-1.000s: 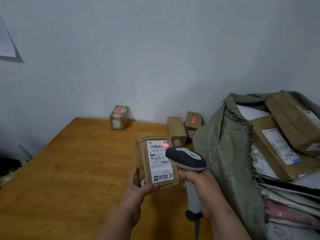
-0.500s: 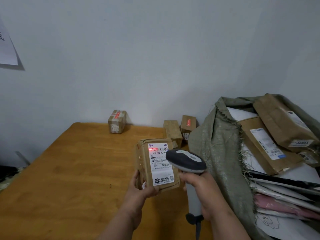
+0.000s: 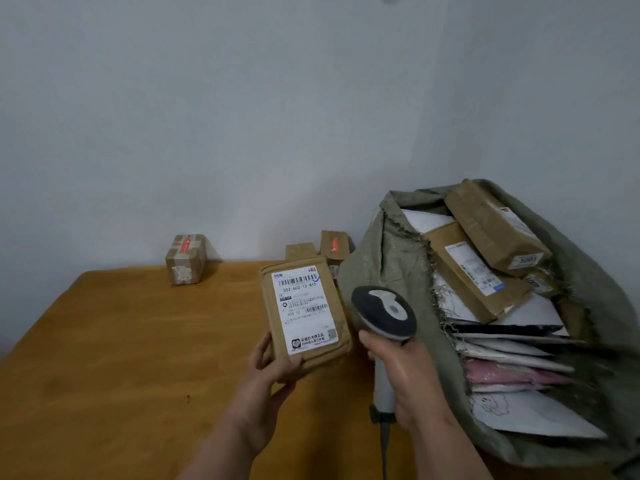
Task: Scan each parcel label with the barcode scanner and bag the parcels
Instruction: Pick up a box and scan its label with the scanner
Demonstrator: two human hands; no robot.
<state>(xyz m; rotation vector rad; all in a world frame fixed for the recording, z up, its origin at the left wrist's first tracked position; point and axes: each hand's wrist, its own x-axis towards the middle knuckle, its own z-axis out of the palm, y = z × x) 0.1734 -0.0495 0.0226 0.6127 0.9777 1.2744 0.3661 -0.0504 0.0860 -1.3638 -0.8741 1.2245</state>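
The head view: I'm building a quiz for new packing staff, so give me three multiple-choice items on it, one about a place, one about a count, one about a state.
1. Where is the green woven sack?
A. right of the wooden table
B. left of it
C. under it

2. How many small cardboard boxes stand at the table's far edge by the wall?
A. one
B. three
C. six

3. What does the left hand do?
A. hangs idle
B. presses the table
C. grips the labelled parcel

Answers:
1 A, the sack fills the right side.
2 B, one box stands alone and two stand near the sack.
3 C, its fingers curl round the parcel's lower end, while the right hand holds the barcode scanner.
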